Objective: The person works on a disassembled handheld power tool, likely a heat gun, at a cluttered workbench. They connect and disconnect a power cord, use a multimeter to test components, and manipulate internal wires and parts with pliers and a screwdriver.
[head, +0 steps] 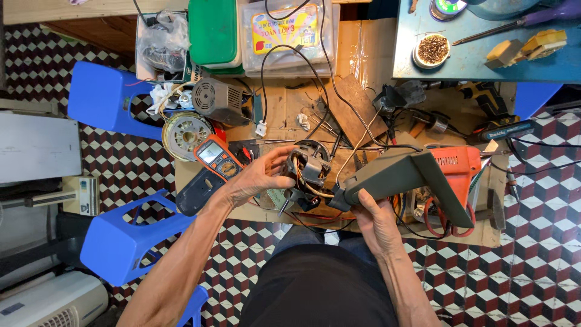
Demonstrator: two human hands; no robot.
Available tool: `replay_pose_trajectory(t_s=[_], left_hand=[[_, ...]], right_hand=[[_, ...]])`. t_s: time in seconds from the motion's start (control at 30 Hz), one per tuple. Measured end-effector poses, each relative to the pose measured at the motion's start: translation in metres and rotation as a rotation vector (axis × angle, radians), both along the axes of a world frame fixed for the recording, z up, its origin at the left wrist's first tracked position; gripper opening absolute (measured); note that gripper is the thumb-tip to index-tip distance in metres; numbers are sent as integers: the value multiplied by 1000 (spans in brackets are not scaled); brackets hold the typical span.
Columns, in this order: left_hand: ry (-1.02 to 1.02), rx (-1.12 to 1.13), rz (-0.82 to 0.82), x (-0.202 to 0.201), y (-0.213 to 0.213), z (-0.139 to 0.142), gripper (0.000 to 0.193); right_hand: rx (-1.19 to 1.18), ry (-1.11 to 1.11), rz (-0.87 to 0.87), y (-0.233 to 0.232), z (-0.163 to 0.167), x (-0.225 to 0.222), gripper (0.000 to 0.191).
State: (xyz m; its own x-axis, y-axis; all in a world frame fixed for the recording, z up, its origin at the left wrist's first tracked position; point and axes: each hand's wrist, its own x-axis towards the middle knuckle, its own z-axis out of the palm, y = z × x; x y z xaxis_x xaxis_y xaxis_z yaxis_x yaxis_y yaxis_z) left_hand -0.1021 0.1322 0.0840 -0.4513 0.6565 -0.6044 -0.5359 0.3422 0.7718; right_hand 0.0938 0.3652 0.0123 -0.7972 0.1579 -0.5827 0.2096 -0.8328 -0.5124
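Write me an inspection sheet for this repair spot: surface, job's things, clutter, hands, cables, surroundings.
Surface: brown cardboard sheet laid on a checkered tile floor, crowded.
Job's things: small electric motor with exposed windings; grey plastic housing beside it, joined by wires.
Clutter: orange multimeter, round metal rotor part, grey motor casing, orange power tool, wooden board.
Hands: left hand grips the motor; right hand holds the housing from below.
Cables: black cables loop across the cardboard; a white plug lies loose.
Surroundings: blue plastic stools, green lidded box, blue table with tools.
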Motion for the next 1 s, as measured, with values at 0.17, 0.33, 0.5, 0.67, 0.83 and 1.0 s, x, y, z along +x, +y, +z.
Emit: replay_pose_trajectory(t_s=[0.17, 0.33, 0.5, 0.67, 0.83, 1.0], left_hand=[[49, -44, -35, 1, 6, 9, 110], [18, -100, -56, -2, 9, 18, 113], [18, -185, -143, -10, 12, 19, 113], [23, -187, -139, -11, 11, 21, 103], [22, -257, -137, -11, 8, 22, 101], [-3, -221, -145, -11, 7, 20, 103]], right_hand=[[45, -6, 4, 2, 2, 4, 55], [41, 20, -9, 3, 2, 6, 53], [68, 30, 15, 3, 2, 1, 49], [108, 73, 24, 1, -3, 1, 46], [79, 58, 24, -4, -13, 3, 41], [108, 55, 34, -6, -14, 5, 37]])
